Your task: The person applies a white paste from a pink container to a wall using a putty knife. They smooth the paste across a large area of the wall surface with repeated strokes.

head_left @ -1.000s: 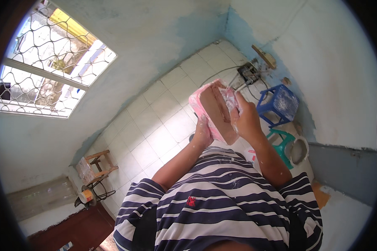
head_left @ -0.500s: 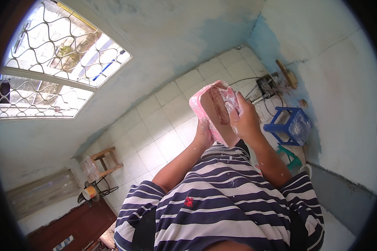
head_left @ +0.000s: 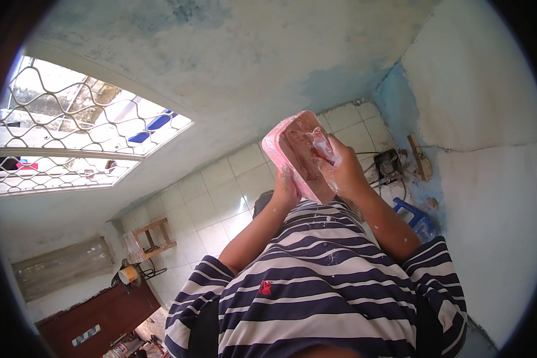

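Note:
I hold a pink rectangular container (head_left: 274, 146), smeared with white and pinkish-brown paste, tilted up in front of my striped shirt. My left hand (head_left: 286, 191) grips its left side from below, fingers mostly hidden behind it. My right hand (head_left: 345, 170) is closed at the right side, its thumb and fingertips over the paste-coated inside (head_left: 304, 158); a smeared pink piece (head_left: 321, 146) by the fingertips is too unclear to name.
A grilled window (head_left: 77, 113) is at upper left. Below are floor tiles (head_left: 227, 191), a wooden stool (head_left: 149, 241), a brown door (head_left: 101, 316) and an item with a cable (head_left: 131, 274). At right are a blue plastic stool (head_left: 417, 221), a dark object with cords (head_left: 388, 167) and a wooden board (head_left: 420, 155).
The view has shifted, so more upper wall shows and the stools sit lower or out of view. The container has moved slightly up and left, with both hands still on it.

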A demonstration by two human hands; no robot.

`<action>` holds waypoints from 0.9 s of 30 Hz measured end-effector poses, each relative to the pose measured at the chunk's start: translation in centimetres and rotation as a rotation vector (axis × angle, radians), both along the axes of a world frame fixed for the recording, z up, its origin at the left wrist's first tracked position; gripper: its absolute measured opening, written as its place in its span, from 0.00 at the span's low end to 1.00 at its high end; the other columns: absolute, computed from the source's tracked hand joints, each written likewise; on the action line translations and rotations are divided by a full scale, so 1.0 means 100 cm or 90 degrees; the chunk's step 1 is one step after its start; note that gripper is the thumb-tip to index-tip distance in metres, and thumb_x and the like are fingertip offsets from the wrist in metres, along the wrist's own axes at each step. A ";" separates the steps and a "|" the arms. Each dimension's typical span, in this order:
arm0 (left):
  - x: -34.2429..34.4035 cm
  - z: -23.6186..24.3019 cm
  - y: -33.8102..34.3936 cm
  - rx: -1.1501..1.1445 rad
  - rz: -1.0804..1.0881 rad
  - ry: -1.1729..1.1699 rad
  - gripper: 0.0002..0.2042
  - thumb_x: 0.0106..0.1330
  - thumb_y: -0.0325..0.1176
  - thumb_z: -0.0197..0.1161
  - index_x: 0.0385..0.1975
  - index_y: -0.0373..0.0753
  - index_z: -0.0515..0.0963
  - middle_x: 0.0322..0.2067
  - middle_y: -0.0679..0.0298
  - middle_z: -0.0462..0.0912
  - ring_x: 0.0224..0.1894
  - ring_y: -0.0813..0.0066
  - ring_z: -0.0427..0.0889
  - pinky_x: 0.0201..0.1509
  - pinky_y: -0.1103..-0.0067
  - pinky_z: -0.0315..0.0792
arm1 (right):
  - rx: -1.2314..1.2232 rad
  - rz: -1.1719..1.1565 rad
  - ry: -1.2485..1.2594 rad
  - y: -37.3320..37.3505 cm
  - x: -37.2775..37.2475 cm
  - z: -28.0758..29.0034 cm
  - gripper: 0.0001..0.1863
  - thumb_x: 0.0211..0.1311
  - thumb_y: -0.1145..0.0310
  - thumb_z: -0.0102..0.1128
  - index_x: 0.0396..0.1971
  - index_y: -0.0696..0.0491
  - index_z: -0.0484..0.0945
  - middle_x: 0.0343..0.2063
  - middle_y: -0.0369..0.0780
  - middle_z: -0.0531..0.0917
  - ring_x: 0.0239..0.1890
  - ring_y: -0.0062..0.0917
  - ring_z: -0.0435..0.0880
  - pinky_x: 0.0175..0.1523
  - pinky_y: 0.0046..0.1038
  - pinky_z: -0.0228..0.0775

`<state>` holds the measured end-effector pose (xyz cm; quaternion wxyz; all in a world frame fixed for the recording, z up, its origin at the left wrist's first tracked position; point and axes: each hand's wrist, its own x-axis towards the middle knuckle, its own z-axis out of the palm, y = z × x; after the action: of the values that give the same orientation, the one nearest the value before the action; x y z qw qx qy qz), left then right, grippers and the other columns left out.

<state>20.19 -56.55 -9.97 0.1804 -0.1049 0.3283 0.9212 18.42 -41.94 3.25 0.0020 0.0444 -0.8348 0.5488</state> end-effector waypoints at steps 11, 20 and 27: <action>-0.092 0.035 -0.007 -0.042 -0.012 0.199 0.42 0.61 0.66 0.53 0.67 0.41 0.53 0.62 0.55 0.65 0.63 0.57 0.67 0.67 0.59 0.63 | 0.072 -0.053 0.035 -0.014 -0.075 0.013 0.20 0.54 0.79 0.56 0.49 0.61 0.72 0.32 0.52 0.82 0.36 0.40 0.83 0.40 0.32 0.74; -0.127 0.027 -0.050 0.010 -0.063 0.173 0.42 0.62 0.66 0.52 0.67 0.40 0.54 0.63 0.55 0.65 0.63 0.56 0.67 0.67 0.59 0.63 | 0.164 -0.185 0.041 -0.054 -0.104 0.034 0.18 0.54 0.81 0.55 0.47 0.61 0.73 0.32 0.54 0.83 0.38 0.46 0.84 0.39 0.30 0.74; -0.145 0.020 -0.082 0.073 -0.135 0.149 0.41 0.62 0.63 0.55 0.67 0.41 0.55 0.64 0.56 0.64 0.63 0.57 0.67 0.67 0.59 0.64 | 0.134 -0.107 0.138 -0.100 -0.099 0.026 0.19 0.53 0.84 0.52 0.48 0.63 0.72 0.34 0.52 0.84 0.40 0.42 0.85 0.42 0.28 0.75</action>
<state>5.73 -64.75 -7.97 0.2426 0.0489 0.3031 0.9202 8.53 -51.97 5.81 0.1330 0.0332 -0.8832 0.4485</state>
